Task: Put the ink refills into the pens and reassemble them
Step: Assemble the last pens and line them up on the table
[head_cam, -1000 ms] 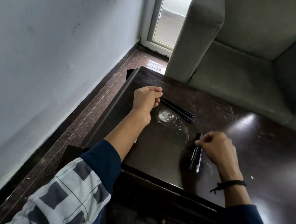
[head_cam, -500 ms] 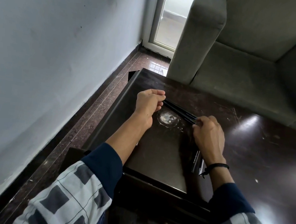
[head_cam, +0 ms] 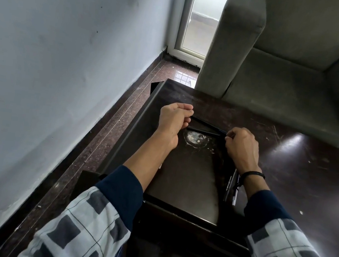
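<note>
Two thin black pens (head_cam: 205, 127) lie between my hands on the dark wooden table (head_cam: 300, 178); their left ends meet and their right ends spread apart. My left hand (head_cam: 172, 121) has its fingers curled over their left ends. My right hand (head_cam: 240, 146) pinches the right end of the upper pen. Two more black pens (head_cam: 231, 185) lie side by side near the table's front edge, partly under my right wrist. No loose refill shows.
A round whitish stain (head_cam: 195, 137) marks the table just below the pens. A grey armchair (head_cam: 292, 58) stands behind the table. A pale wall (head_cam: 53, 70) runs along the left, with a strip of brown floor (head_cam: 107, 133) beside the table.
My right hand left the two pens near the front edge and moved up to the far pair, taking hold of the upper pen's right end, which has swung away from the lower one.
</note>
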